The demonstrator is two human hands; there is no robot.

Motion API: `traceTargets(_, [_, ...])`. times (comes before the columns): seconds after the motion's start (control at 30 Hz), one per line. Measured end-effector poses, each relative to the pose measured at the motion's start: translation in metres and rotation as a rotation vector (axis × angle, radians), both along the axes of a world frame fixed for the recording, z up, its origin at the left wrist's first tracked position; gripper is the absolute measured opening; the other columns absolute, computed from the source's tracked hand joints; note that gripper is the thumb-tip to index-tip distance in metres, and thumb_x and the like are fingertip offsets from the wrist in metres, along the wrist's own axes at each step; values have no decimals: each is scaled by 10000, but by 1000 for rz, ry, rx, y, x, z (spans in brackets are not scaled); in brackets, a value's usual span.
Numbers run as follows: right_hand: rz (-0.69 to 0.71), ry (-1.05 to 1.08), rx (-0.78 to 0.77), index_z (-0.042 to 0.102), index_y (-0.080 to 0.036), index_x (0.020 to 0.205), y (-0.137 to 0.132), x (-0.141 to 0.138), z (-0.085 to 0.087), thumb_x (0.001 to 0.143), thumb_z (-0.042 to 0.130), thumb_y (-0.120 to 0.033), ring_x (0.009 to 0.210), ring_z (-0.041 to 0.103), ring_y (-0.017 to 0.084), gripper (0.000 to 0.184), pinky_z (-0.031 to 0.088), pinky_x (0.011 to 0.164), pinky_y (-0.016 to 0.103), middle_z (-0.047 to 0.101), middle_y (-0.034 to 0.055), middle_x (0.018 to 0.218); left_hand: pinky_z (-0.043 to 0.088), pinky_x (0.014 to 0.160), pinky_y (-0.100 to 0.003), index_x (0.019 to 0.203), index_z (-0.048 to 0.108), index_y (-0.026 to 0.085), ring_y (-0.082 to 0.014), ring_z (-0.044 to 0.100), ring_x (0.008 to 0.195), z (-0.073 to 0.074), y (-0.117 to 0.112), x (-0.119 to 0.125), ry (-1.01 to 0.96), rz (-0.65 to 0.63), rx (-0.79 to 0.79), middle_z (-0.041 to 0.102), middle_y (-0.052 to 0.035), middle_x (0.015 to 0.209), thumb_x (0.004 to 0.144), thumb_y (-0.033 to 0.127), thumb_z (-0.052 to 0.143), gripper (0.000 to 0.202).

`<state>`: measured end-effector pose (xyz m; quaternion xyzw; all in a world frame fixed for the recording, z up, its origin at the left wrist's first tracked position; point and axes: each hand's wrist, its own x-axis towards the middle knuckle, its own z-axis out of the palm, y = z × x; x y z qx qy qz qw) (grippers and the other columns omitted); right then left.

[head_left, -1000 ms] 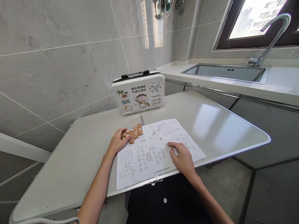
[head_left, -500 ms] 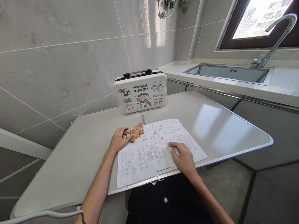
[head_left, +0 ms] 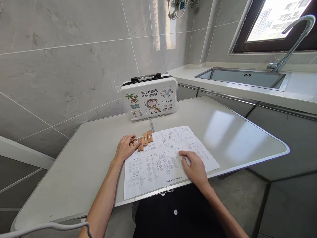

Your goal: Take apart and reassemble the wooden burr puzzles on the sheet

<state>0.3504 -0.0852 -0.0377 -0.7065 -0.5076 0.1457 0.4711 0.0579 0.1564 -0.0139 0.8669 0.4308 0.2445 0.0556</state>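
Several small notched wooden puzzle pieces (head_left: 145,139) lie in a stepped row at the far left edge of a printed sheet (head_left: 153,185). My left hand (head_left: 125,147) curls round the left end of that row, its thumb against one piece and its fingers over the others, partly hiding them. Small line diagrams and text cover the sheet, which lies flat on the table. On its right side rests my right hand (head_left: 194,167), with the index finger stretched onto the print, the thumb apart from it and nothing held.
A white folding table (head_left: 81,172) carries everything. Behind the sheet stands a white cartoon-printed case (head_left: 150,99) in clear plastic, near the tiled wall. A counter with a sink (head_left: 245,77) and tap (head_left: 294,43) is at the right. A pale cable (head_left: 49,226) crosses the lower left.
The fingers of my left hand have shifted slightly over the wooden pieces at the row's left end. My right hand and the sheet look unmoved.
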Motion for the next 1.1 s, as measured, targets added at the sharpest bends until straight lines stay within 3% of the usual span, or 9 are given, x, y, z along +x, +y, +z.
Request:
traceTargets(0.5, [6, 9, -1, 737, -249, 1087, 0, 0, 0, 979, 487, -275, 1140, 670, 300, 273, 534, 984, 483, 766, 88, 1143, 540, 866, -405, 1196, 680, 259, -294, 697, 984, 6, -5, 3, -77, 115, 63, 755, -77, 1087, 875, 609, 707, 476])
traceTargets(1.1, [11, 1, 2, 736, -247, 1066, 0, 0, 1, 978, 493, -259, 1133, 671, 289, 258, 532, 986, 472, 771, 77, 1130, 569, 860, -393, 1137, 646, 232, -249, 693, 917, 17, -28, 37, -104, -188, 67, 740, -69, 1025, 826, 410, 735, 369])
